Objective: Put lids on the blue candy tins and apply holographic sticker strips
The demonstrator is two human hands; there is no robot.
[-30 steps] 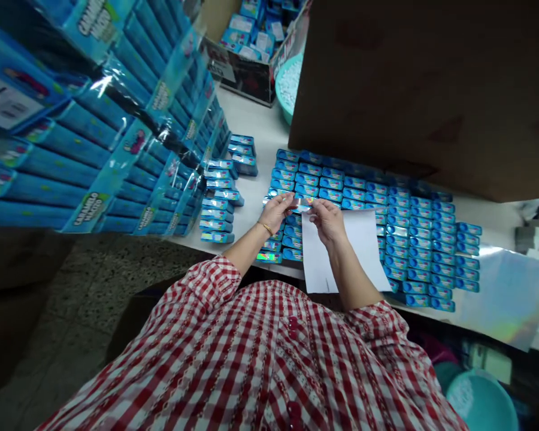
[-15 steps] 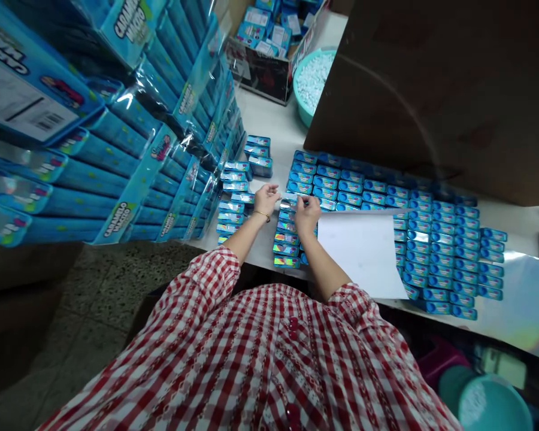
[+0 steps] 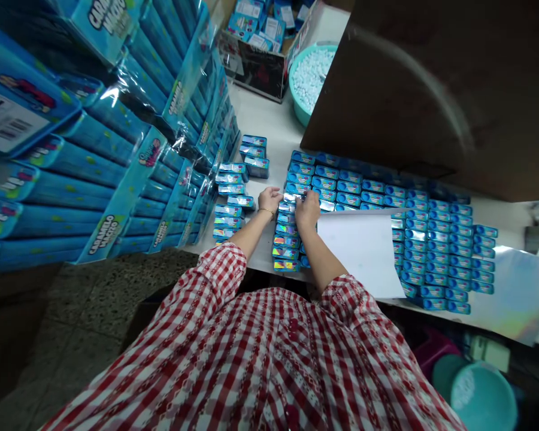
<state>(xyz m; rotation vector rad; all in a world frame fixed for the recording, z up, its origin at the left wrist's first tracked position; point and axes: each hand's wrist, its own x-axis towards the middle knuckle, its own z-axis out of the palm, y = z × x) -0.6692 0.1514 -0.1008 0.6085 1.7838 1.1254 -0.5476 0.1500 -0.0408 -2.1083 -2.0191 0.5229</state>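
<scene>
At the front of the bench [image 3: 263,120], a person's right hand [image 3: 307,211] pinches a silver foil strip [image 3: 291,197] atop a column of foil-faced candy boxes [image 3: 286,242], left hand [image 3: 269,200] open alongside, while rows of blue boxes [image 3: 413,239] beyond appear unfoiled.

right of the right hand [image 3: 307,211], a flat paper sheet [image 3: 359,254] leaves low passage; rows of blue boxes [image 3: 350,191] block ahead, a column of stacked boxes [image 3: 229,209] stands just beyond the left hand [image 3: 270,200], and a brown cardboard panel [image 3: 413,102] looms farther on.
</scene>
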